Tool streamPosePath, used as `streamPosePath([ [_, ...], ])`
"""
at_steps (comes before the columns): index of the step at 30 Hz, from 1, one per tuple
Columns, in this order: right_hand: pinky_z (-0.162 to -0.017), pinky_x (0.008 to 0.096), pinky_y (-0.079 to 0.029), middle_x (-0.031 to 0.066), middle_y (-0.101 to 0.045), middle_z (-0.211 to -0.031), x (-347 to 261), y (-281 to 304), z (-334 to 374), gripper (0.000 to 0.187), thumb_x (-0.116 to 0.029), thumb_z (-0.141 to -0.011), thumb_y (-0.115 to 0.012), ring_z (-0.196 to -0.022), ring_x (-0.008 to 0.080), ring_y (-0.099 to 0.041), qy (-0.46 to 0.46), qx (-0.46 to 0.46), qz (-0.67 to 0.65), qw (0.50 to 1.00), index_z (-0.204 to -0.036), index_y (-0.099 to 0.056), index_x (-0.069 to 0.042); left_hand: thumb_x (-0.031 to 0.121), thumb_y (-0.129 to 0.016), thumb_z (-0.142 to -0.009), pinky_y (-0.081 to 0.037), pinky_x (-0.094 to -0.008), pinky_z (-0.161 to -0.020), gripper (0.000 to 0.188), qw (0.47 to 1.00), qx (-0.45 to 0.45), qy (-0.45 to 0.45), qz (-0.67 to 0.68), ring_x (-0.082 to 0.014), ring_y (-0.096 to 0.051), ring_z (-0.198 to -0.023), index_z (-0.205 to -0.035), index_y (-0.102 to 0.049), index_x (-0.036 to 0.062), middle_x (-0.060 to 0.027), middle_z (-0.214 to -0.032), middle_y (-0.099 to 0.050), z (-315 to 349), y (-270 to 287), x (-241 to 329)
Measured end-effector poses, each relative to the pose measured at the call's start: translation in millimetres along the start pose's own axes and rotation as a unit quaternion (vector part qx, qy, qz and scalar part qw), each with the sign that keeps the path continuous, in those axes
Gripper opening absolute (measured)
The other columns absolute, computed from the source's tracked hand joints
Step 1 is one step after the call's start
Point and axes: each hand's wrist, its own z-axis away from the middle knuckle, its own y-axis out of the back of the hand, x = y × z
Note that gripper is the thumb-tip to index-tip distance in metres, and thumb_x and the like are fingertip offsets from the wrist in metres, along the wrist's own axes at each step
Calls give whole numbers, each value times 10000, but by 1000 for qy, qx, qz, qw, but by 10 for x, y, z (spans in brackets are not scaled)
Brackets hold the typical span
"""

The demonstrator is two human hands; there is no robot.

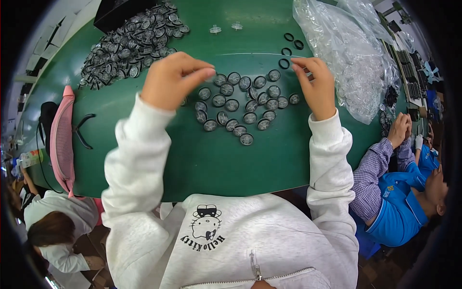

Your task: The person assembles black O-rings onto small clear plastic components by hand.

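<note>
On the green table, many small round clear plastic parts with black rims lie in a loose cluster between my hands. My left hand is over the cluster's upper left side, thumb and forefinger pressed together. Whatever the fingertips hold, if anything, cannot be made out. At the upper right of the cluster is my right hand, its thumb and forefinger slightly apart and nothing visible between them. Just left of those fingertips lies a black ring, with a few more black rings beyond it.
A big heap of similar parts lies far left beside a black box. Two clear pieces are at the back. Clear plastic bags fill the right. Pliers and a pink pouch lie left. Co-workers sit on both sides.
</note>
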Motion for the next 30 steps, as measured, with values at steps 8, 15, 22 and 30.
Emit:
streamPosePath([
  [8,-719,291,-432,30,-600,-933,289,-9,-38,103,-103,-752,-659,-857,170,-519,-14,-32,174,984,-842,-657,-55,155,-680,-751,-425,-209,-556,143,934,-285,138,-164,-105,-499,-559,-792,-696,19,-26,-649,-617,-504,143,-152],
  [15,-731,276,-461,65,-616,-929,176,-19,-49,123,-84,-791,-620,-855,174,-554,-14,51,-70,996,-896,-611,-21,137,-682,-735,-473,-229,-639,171,978,-95,-68,-174,-126,-571,-644,-880,-684,49,-40,-757,-656,-1110,-153,-607],
  [22,-734,271,-499,115,-622,-896,-208,68,1,130,-69,-839,-566,-837,177,-589,-167,-52,-491,853,-932,-563,22,81,-675,-740,-484,-233,-706,232,977,-12,-87,-193,-132,-595,-729,-968,-650,54,-55,-886,-654,-1139,-163,-566],
  [30,-722,267,-520,128,-612,-902,-381,58,178,158,-3,-827,-572,-832,185,-594,-100,-112,-572,806,-981,-554,31,-14,-632,-774,-490,-226,-742,222,928,-3,80,365,-167,-619,-820,-996,-618,-15,-105,-918,-641,127,-345,373],
])
